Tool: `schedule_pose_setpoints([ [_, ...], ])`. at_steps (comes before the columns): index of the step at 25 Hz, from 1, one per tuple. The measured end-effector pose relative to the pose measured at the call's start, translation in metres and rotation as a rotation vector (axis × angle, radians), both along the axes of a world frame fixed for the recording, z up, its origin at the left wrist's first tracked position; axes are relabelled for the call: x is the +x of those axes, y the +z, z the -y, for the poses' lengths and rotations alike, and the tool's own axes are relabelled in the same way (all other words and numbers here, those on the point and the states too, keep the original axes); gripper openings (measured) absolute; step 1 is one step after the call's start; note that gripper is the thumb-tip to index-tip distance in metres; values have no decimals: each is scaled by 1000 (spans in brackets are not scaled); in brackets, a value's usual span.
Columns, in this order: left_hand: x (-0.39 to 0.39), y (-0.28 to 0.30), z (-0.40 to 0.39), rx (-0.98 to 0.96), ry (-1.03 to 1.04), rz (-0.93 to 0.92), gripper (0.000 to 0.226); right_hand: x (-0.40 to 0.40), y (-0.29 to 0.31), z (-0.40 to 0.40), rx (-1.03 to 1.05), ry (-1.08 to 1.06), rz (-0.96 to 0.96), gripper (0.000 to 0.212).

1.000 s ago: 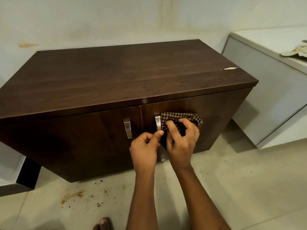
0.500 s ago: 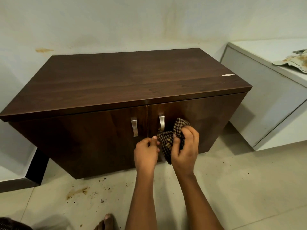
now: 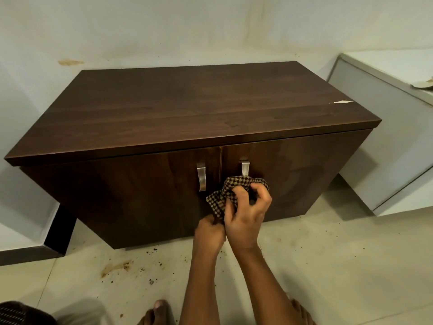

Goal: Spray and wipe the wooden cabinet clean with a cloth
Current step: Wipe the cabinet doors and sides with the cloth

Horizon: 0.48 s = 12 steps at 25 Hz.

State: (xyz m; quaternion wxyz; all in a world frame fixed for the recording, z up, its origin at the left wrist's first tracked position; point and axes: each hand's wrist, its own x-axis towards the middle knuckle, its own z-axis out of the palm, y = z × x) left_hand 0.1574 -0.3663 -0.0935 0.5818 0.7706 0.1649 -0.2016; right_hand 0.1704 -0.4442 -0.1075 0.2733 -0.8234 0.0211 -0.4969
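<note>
The dark brown wooden cabinet with 2 flat doors (image 3: 187,109) filled the middle of the frame, standing on the pale tiled floor (image 3: 339,266) against the stained white wall (image 3: 164,26). It looked heavy and rigid, not something to shift; its smooth top and doors would likely let a cloth slide easily, so it needed pressure rather than a hold. A small pale chip (image 3: 343,102) marked the top near its right edge and might snag fabric.

To the right of the frame stood a white low cabinet (image 3: 379,127). Brown crumbs and a smear (image 3: 114,267) lay on the floor at lower left, below the left door.

At centre right, in front of the right door, the brown-and-cream checked cloth (image 3: 221,197) was bunched between both hands, touching or just off the lower end of the right curved metal door handle (image 3: 244,167); which of the 2 could not be told. The left curved metal handle (image 3: 201,175) stood bare beside it. The cloth looked light, soft and limp, so it would collapse unless gathered into a pad; taking it by a folded wad with the palm behind seemed the best hold.

The right hand (image 3: 246,219) clutched the upper bunch with curled fingers. The left hand (image 3: 209,233), lower and just beside it, pinched the hanging lower end.

No spray bottle was visible.
</note>
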Motion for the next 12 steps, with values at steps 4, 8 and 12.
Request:
schedule_pose_setpoints([
  [4, 6, -3, -1, 7, 84, -56, 19, 16, 44, 8, 57, -4, 72, 23],
  [8, 5, -7, -1, -8, 90, -79, 19, 20, 37, 0, 45, -51, 59, 28],
  [12, 3, -6, -2, 4, 79, -62, 21, 20, 15, -1, 29, -35, 72, 34],
])
